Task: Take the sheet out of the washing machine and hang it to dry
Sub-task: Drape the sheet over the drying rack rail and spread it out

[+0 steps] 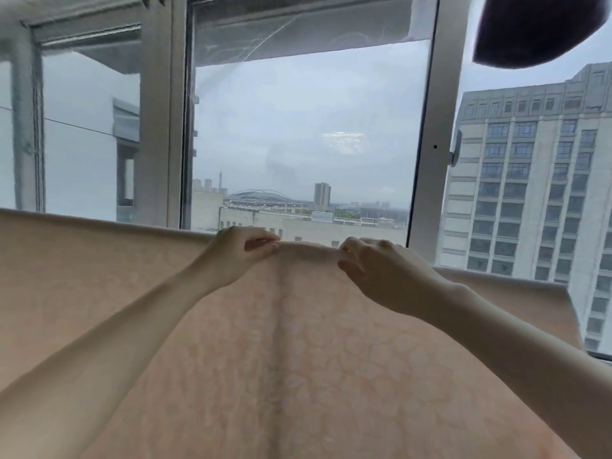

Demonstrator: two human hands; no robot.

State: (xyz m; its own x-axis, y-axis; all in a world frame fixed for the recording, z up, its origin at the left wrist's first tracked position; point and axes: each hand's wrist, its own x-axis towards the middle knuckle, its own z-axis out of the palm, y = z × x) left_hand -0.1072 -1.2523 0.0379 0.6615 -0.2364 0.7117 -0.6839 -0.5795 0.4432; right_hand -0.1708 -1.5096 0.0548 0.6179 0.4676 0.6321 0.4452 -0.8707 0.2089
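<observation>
A pale peach sheet (298,359) with a faint flower pattern hangs spread across the lower half of the head view, its top edge running level from left to right. A vertical crease runs down its middle. My left hand (236,250) pinches the top edge just left of centre. My right hand (374,270) pinches the same edge a little to the right, fingers curled over the fold. The bar or line under the sheet is hidden by the cloth.
Behind the sheet stands a large window with grey metal frames (427,144). A tall building (530,193) shows outside on the right. A dark piece of cloth (536,28) hangs at the top right corner. A thin wire (79,125) crosses the left pane.
</observation>
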